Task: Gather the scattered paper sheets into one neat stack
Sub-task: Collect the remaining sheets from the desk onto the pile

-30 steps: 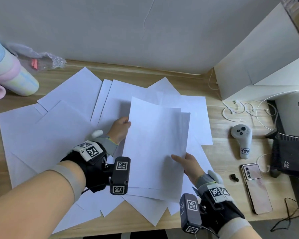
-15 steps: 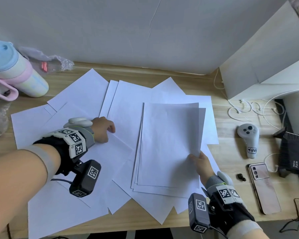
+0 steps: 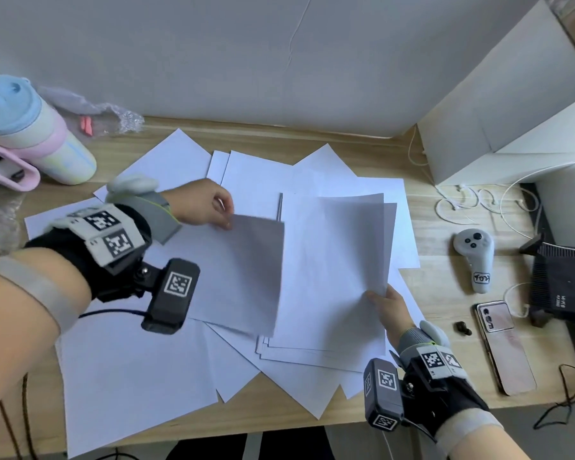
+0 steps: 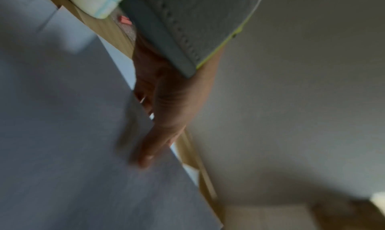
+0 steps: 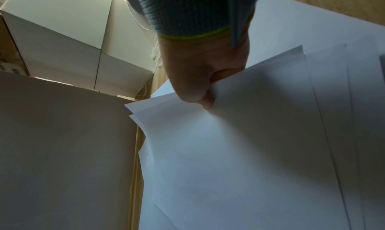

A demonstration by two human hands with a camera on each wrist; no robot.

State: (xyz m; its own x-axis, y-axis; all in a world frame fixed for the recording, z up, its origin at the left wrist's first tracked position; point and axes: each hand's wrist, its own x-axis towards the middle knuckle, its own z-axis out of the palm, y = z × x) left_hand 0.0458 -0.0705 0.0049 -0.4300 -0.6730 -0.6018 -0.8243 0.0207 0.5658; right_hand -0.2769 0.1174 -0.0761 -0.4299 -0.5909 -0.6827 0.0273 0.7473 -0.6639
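Several white paper sheets (image 3: 130, 376) lie scattered and overlapping across the wooden desk. My right hand (image 3: 384, 302) pinches the right edge of a small stack of sheets (image 3: 332, 277), its right side lifted off the desk; the right wrist view shows the thumb on top of the stack (image 5: 250, 151). My left hand (image 3: 210, 207) pinches the far left corner of a single sheet (image 3: 246, 273), which is raised and blurred, its right edge over the stack's left side. In the left wrist view my fingers (image 4: 154, 144) lie on that sheet (image 4: 73, 151).
A pastel bottle (image 3: 30, 134) and a plastic wrapper (image 3: 90, 117) stand at the back left. On the right lie a white box (image 3: 512, 121), cables, a white controller (image 3: 475, 260), a phone (image 3: 505, 346), an earbud (image 3: 462, 327) and a black device (image 3: 568, 283).
My left hand has taken hold of a sheet on the left and moved it up and rightward toward the stack. My right hand has kept hold of the stack's right edge.
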